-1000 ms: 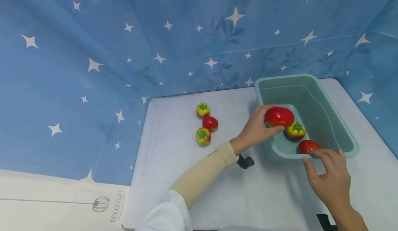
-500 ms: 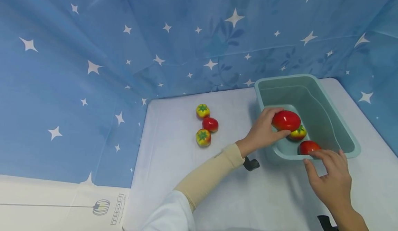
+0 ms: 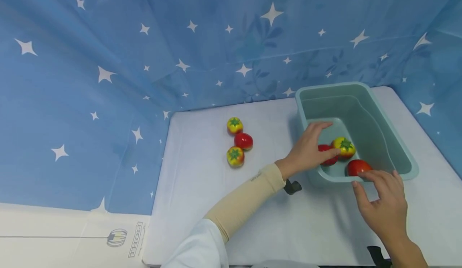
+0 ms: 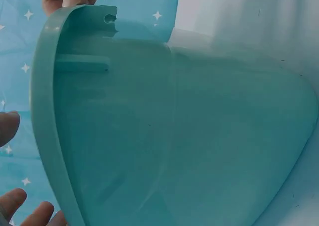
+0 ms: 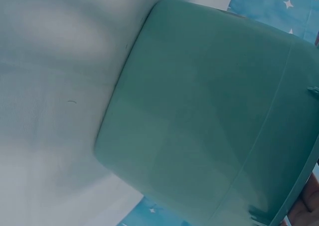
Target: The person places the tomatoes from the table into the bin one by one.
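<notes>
My left hand [image 3: 309,147] reaches over the left rim of the green plastic bin [image 3: 388,127], thumb and fingers spread apart. A glossy red toy tomato [image 3: 329,158] lies on the bin floor just under its thumb, partly covered by it. Touching that tomato is a yellow one with a green leafy top [image 3: 344,147]. Another red tomato [image 3: 358,167] sits against the front wall. My right hand [image 3: 384,199] holds the front rim, fingers over the edge and thumb outside. In the left wrist view, left fingertips [image 4: 12,203] show beyond the rim.
Left of the bin on the white table [image 3: 202,195], a yellow-red tomato [image 3: 235,125], a red one [image 3: 243,141] and another yellow-red one [image 3: 236,157] form a short row. A blue star-patterned curtain [image 3: 216,51] hangs behind the table. A printed box [image 3: 72,236] is at lower left.
My left hand has lowered the red tomato into the bin and let it go beside the yellow one. The right hand stays at the front rim.
</notes>
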`<state>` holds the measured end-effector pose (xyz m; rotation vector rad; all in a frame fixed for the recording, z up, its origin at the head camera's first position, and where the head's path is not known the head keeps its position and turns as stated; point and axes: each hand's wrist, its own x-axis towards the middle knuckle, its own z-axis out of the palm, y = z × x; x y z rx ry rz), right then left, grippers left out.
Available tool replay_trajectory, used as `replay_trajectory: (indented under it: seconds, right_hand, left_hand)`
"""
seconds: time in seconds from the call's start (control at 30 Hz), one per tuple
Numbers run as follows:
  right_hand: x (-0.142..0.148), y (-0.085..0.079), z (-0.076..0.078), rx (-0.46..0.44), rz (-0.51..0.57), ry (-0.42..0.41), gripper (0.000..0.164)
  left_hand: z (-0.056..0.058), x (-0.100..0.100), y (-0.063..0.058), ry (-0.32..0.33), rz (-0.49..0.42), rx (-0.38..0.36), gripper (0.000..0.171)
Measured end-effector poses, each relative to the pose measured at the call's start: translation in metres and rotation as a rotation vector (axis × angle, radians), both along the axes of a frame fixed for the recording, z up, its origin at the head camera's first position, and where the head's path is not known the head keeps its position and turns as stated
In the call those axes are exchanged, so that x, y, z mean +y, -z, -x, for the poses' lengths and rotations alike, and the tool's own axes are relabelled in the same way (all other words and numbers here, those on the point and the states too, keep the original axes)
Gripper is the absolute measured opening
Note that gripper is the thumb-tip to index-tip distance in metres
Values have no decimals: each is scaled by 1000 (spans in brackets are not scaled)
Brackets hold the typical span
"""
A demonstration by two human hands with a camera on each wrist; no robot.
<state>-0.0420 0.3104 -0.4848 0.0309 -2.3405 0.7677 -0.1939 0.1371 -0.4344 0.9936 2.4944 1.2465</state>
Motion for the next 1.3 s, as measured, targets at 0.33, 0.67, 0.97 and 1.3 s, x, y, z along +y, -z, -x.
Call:
replay_trajectory:
  seconds: [0.33, 0.67, 0.97, 1.3]
  right_hand:
    - [0, -3, 0, -3, 14, 18, 39]
    - [2, -5, -2, -15, 13, 38, 39]
    - [-2, -2, -1, -18, 31, 25, 38]
    - [-1, 0, 0, -2, 19, 18, 38]
  left_hand:
    - [7, -13, -3, -24, -39, 5, 72]
    - [22, -43, 6, -102, -149, -52, 72]
    - [36, -100, 35, -282, -149, -115, 72]
    - [42, -157, 70, -520, -136, -179, 73]
